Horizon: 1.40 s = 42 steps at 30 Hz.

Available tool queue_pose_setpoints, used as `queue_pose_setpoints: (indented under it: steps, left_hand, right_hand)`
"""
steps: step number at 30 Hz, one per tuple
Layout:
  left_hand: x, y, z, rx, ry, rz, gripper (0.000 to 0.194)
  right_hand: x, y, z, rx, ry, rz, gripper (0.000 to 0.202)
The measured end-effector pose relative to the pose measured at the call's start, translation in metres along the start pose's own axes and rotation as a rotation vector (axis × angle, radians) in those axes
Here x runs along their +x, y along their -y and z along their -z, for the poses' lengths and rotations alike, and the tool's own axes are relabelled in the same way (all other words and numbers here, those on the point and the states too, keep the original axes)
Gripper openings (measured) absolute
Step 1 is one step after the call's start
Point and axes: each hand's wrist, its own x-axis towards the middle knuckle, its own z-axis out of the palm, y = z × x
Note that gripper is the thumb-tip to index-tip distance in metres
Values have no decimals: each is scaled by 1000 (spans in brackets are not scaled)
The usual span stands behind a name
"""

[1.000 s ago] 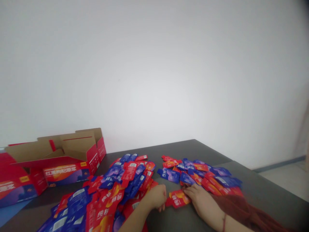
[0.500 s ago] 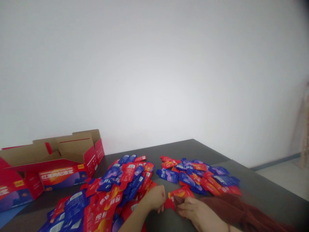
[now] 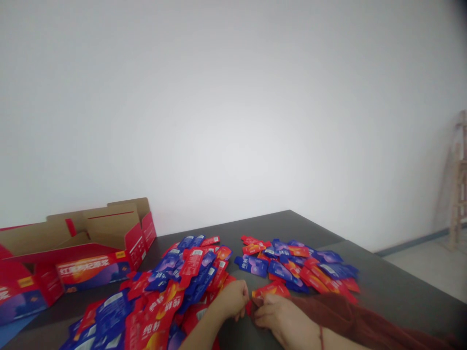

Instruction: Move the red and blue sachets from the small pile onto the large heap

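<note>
My left hand [image 3: 233,300] is closed at the right edge of a large pile of red and blue pouches [image 3: 160,301]; what its fingers hold is hidden. To its right, my right hand [image 3: 273,313] is closed on a corner of a brown cloth [image 3: 339,313], which trails away to the right under the wrist. Just beyond my right fingers lies a red-orange pouch [image 3: 272,288], partly covered by the hand. A smaller pile of red and blue pouches [image 3: 292,265] spreads behind it.
Open red cardboard boxes [image 3: 95,267] with brown insides stand at the left on the dark table [image 3: 255,226]. A blue sheet [image 3: 14,333] shows at the lower left. The white wall [image 3: 233,121] rises behind, and a wooden rack [image 3: 458,194] stands at the far right.
My right hand has moved slightly left, closer to my left hand, drawing the cloth with it. The view has shifted a little to the right.
</note>
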Motion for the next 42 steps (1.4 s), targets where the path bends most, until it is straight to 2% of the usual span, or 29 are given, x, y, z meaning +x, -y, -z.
queue_pose_setpoints:
  steps: [2, 5, 7, 9, 11, 13, 15, 19, 20, 22, 25, 29, 31, 33, 35, 37, 40, 42]
  left_hand:
    - [-1, 0, 0, 9, 6, -18, 16]
    - [-6, -4, 1, 41, -2, 3, 13]
    - [-11, -9, 1, 112, -114, 1, 13]
    - [-16, -15, -1, 216, -281, -38, 33]
    - [-18, -20, -4, 298, -368, -88, 57]
    - [-18, -23, -9, 316, -339, -110, 66]
    - [-17, -24, -13, 289, -286, -93, 62]
    - [-13, -23, -6, 193, -235, -101, 24]
    - [-12, -23, -2, 161, -257, -140, 15]
    - [-12, -22, 8, 101, -330, -228, 9]
    - [-13, -23, 13, 73, -407, -267, 16]
    - [-11, -24, -7, 116, -340, -165, 52]
    - [-9, -25, -18, 142, -269, -129, 51]
    - [-7, -25, -21, 122, -170, -98, 36]
    - [-8, -25, -14, 88, -84, -82, 24]
    - [-14, -27, 1, 95, -79, -108, 17]
    - [-26, -34, 25, 204, -231, -205, 11]
    - [-34, -38, 31, 310, -356, -256, 12]
  right_hand:
    - [-11, -11, 6, -6, -28, -49, 38]
    - [-23, -33, 10, -42, -89, -242, 39]
    - [-26, -43, 13, -74, -106, -369, 40]
    - [-27, -43, 17, -62, -111, -407, 41]
    - [-27, -37, 20, 21, -96, -357, 42]
    - [-27, -31, 22, 127, -82, -304, 42]
    - [-28, -31, 22, 196, -130, -304, 41]
    - [-35, -53, 21, 219, -355, -415, 41]
    - [-37, -59, 21, 209, -399, -434, 41]
    - [-39, -69, 23, 179, -455, -445, 41]
    - [-41, -74, 24, 152, -482, -442, 41]
    - [-39, -74, 19, 146, -469, -447, 41]
    - [-38, -73, 16, 147, -459, -443, 42]
    - [-38, -73, 14, 152, -449, -439, 42]
    - [-38, -72, 14, 154, -442, -439, 41]
    - [-39, -72, 16, 151, -448, -442, 41]
    - [-39, -72, 19, 137, -493, -449, 42]
    - [-39, -73, 20, 114, -531, -449, 44]
